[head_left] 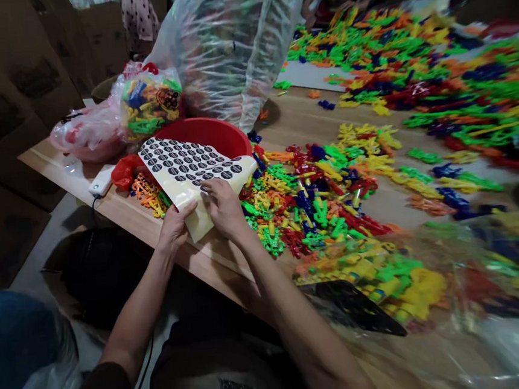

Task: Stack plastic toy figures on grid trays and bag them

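Note:
A sheet of round black stickers [179, 159] on pale backing is held out over the table's near edge, partly covering a red basin [208, 126]. My left hand [175, 226] pinches the sheet's lower left edge between thumb and fingers. My right hand [225, 206] is closed at the sheet's lower part, its fingertips at the lowest stickers; whether a single sticker is between them cannot be made out. Just right of my right hand lies a heap of small coloured plastic pieces [305, 196]. Smaller orange and yellow pieces [148, 195] lie left of the sheet.
A filled clear bag [151, 104] and a pink basin [94, 145] stand at the back left. Behind the red basin rises a big plastic sack [232, 45]. A white device [102, 180] with a cable sits at the table edge. Bagged pieces [384, 274] lie at right.

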A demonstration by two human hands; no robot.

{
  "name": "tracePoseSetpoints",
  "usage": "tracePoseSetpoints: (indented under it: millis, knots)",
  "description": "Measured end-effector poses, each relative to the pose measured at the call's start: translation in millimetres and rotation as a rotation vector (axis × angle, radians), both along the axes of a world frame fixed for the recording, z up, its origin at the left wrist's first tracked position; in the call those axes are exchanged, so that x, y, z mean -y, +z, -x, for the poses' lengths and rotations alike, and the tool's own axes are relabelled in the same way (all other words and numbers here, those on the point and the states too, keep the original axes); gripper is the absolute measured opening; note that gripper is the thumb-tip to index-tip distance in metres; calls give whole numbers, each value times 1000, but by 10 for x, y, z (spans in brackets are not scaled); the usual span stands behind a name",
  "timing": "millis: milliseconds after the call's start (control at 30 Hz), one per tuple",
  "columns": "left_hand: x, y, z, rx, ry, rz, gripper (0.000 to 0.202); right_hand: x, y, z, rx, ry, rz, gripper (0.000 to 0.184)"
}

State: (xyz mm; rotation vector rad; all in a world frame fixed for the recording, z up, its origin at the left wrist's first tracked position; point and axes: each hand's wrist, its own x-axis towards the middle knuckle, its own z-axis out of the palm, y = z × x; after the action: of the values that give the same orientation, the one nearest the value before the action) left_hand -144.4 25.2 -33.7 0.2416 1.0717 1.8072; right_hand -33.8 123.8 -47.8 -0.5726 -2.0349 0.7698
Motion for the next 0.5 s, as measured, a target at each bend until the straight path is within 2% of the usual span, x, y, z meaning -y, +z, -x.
tracePoseSetpoints:
  millis: [100, 300, 500]
  knots:
    - [14, -42, -1, 5, 34, -39, 69, 1, 26, -51, 37, -42, -20, 36]
    - [81, -64, 60, 17, -13, -59, 62, -2, 57, -93, 155, -83, -105, 21]
    - [77, -77, 84, 38, -55, -62, 57, -28, 1, -81, 137, -76, -74, 16]
